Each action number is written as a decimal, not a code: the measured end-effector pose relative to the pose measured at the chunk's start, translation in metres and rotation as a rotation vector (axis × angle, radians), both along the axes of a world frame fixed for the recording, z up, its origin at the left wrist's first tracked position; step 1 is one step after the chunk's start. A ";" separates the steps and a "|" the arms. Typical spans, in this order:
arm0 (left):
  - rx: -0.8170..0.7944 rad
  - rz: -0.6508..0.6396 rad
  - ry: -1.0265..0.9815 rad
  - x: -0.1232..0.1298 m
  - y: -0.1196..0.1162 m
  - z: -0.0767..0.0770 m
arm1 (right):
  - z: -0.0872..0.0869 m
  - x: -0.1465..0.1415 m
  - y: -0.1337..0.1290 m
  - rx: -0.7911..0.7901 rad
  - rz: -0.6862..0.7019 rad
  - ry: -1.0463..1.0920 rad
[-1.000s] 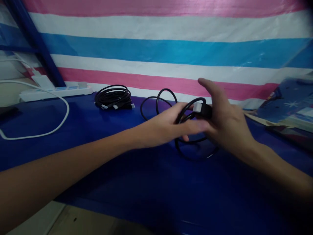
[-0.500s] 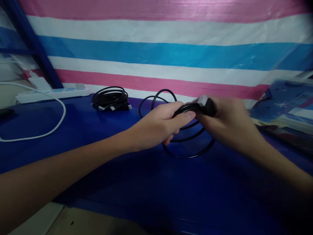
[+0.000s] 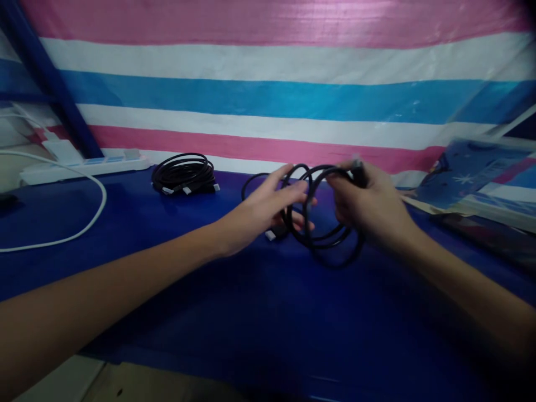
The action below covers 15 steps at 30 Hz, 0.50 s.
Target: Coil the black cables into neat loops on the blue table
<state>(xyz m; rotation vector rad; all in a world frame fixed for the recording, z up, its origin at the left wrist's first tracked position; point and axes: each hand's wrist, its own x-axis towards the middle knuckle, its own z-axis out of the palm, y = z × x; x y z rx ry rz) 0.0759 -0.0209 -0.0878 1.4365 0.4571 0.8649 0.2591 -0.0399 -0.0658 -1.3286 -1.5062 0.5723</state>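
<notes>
A black cable (image 3: 307,220) hangs in loose loops between my two hands above the blue table. My right hand (image 3: 366,192) is closed around the upper right side of the loops, with a dark plug (image 3: 358,173) sticking up from it. My left hand (image 3: 268,209) is at the left side of the loops, its thumb and fingers apart, some fingers behind the cable and touching it. Below the left fingers is the cable's other plug (image 3: 273,233), with a light tip. Motion blurs the right fingers a little.
A coiled black cable (image 3: 184,174) with several light-tipped plugs lies at the back left. Behind it on the left are a white power strip (image 3: 92,167) and a white cord (image 3: 98,212). Books (image 3: 481,178) and a dark flat object (image 3: 481,234) lie on the right. A striped sheet (image 3: 268,100) hangs behind.
My left hand has loosened from the cable and its fingers have spread. My right hand still has the plug end. The loops now hang between the hands, and a second plug shows.
</notes>
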 end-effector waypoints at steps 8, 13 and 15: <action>0.084 0.097 0.186 0.004 -0.025 0.012 | -0.006 -0.014 0.001 0.390 -0.219 -0.666; 0.251 0.181 0.210 -0.005 -0.013 0.016 | -0.002 -0.020 0.001 0.385 -0.057 -0.455; 0.303 0.181 0.198 -0.007 -0.007 0.013 | -0.003 -0.023 0.000 0.173 0.128 -0.264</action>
